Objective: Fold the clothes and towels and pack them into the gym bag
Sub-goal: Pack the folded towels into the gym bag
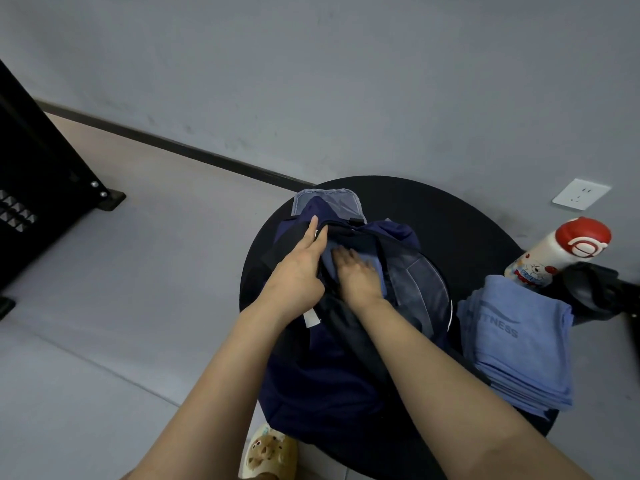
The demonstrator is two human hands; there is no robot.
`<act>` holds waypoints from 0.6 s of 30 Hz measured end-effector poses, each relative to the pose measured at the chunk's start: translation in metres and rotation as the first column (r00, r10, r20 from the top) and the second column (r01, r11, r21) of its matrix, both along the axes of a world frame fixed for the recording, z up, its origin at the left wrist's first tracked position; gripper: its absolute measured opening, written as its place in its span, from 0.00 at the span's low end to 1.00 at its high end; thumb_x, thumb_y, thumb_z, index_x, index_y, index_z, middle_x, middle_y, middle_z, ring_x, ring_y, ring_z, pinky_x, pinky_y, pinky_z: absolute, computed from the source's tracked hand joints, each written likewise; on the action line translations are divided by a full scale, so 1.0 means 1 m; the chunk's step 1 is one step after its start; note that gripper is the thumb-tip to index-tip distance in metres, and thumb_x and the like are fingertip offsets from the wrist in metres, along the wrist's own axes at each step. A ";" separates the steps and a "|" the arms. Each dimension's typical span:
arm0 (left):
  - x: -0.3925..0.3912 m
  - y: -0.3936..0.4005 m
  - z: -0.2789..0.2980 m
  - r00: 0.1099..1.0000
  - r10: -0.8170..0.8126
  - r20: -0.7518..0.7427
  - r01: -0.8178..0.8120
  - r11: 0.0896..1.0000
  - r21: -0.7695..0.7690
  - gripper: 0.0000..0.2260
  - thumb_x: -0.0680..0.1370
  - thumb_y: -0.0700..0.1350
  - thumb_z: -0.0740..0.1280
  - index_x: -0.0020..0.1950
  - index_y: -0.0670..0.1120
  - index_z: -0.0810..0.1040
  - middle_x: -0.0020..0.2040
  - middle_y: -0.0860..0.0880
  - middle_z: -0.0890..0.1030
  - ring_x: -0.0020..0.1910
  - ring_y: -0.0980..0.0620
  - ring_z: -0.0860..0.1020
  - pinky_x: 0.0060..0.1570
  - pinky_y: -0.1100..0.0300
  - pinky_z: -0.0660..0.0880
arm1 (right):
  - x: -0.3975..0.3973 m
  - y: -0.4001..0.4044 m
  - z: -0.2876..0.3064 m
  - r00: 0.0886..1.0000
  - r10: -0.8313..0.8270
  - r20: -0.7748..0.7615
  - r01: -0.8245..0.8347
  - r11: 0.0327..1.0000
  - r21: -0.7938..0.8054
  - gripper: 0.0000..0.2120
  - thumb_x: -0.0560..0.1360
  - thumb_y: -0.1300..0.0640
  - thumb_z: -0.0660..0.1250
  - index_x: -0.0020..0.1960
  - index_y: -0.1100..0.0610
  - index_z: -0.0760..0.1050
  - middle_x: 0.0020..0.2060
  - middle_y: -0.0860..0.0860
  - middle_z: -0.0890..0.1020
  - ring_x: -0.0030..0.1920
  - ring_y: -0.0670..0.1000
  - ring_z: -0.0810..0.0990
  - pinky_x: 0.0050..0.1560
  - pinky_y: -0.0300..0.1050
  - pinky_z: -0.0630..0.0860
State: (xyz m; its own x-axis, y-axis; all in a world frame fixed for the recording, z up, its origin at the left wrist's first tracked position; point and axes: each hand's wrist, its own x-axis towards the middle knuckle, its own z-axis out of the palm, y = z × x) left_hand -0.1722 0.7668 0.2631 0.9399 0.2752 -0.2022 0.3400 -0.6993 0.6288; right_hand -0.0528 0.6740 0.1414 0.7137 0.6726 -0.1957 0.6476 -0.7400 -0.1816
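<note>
A navy gym bag [322, 368] is seen on a round black table [450, 216], its opening held apart by the left hand [298, 268], fingers straight. Blue cloth [349, 251] is pressed inside by the flat right hand [356, 271]. Folded blue towels [516, 344] lie just beside, a red-capped bottle [557, 251] behind them.

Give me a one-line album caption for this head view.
Two hands tuck blue cloth into a navy gym bag; folded towel waits.
</note>
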 end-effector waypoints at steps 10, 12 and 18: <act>0.001 0.000 -0.001 1.000 -0.007 -0.002 0.007 1.000 0.026 0.39 0.72 0.29 0.59 0.78 0.52 0.49 0.77 0.60 0.41 0.64 0.48 0.71 0.56 0.55 0.74 | 0.008 -0.004 -0.017 0.941 -0.033 -0.336 -0.006 0.993 -0.115 0.27 0.81 0.40 0.45 0.77 0.42 0.40 0.77 0.45 0.39 0.76 0.55 0.33 0.71 0.61 0.33; 0.001 0.000 -0.001 1.000 -0.009 -0.008 0.009 0.999 0.031 0.39 0.72 0.29 0.60 0.78 0.52 0.48 0.77 0.59 0.41 0.62 0.48 0.72 0.54 0.55 0.75 | 0.007 -0.005 -0.021 0.933 -0.065 -0.354 0.005 0.986 -0.169 0.30 0.80 0.37 0.46 0.76 0.42 0.36 0.76 0.45 0.36 0.75 0.55 0.31 0.70 0.61 0.31; 0.001 0.002 -0.003 1.000 -0.011 -0.020 0.012 0.999 0.043 0.39 0.73 0.29 0.60 0.78 0.52 0.48 0.77 0.59 0.40 0.59 0.48 0.74 0.49 0.55 0.76 | 0.008 0.000 -0.023 0.943 -0.086 -0.321 -0.009 0.960 -0.282 0.34 0.79 0.35 0.48 0.76 0.43 0.33 0.75 0.44 0.33 0.74 0.55 0.30 0.70 0.64 0.31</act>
